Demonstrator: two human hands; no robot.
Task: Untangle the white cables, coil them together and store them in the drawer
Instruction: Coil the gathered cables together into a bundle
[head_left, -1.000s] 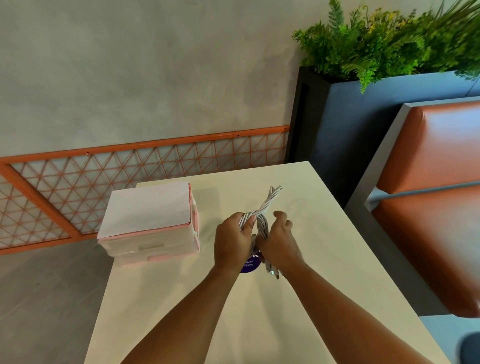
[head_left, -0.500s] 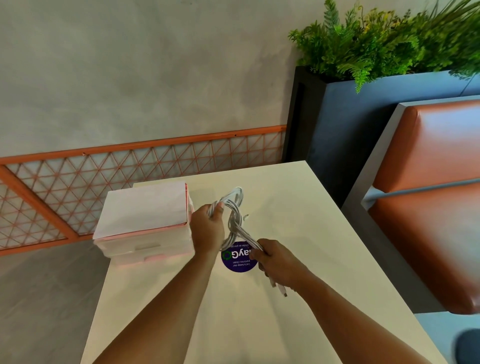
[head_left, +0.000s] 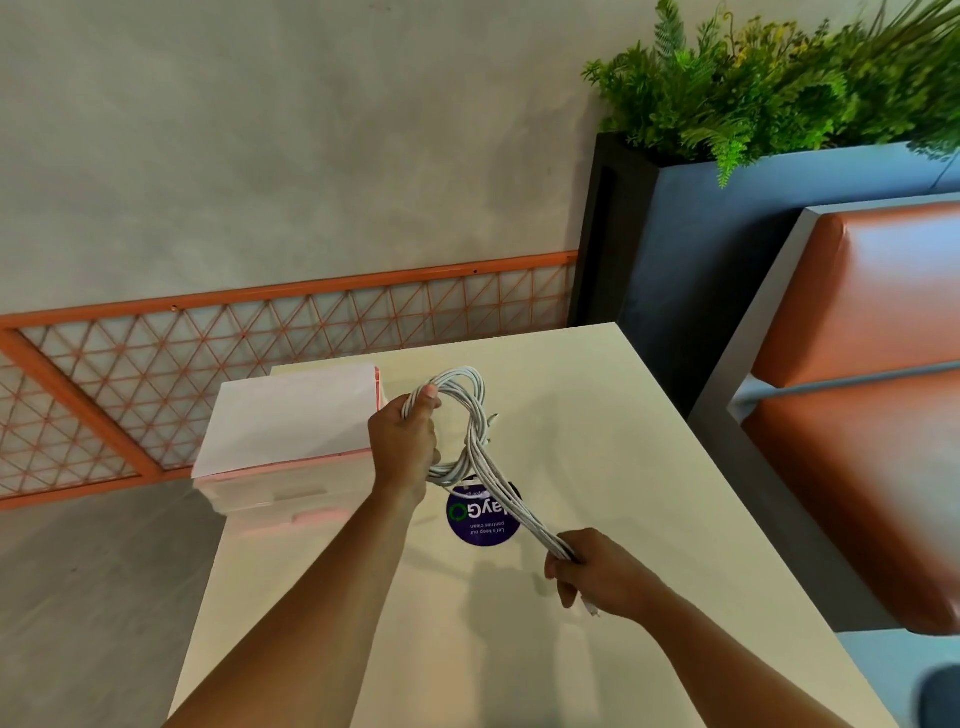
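While left hand grips white cables loop — right hand clamps tail, hands apart.

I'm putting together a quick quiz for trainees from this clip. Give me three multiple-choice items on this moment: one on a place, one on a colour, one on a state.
1. Where on the table does the drawer box stand?
A) far left corner
B) far right corner
C) near edge, centre

2. What colour is the round sticker on the table?
A) red
B) purple
C) yellow

3. How are the white cables held?
A) lying loose on the table
B) by one hand alone
C) by both hands, looped

Key: 1A, the box sits at the far left, beside the left hand. 2B, the sticker shows purple under the cables. 3C, the left hand grips the loop and the right hand grips the bundle's tail.
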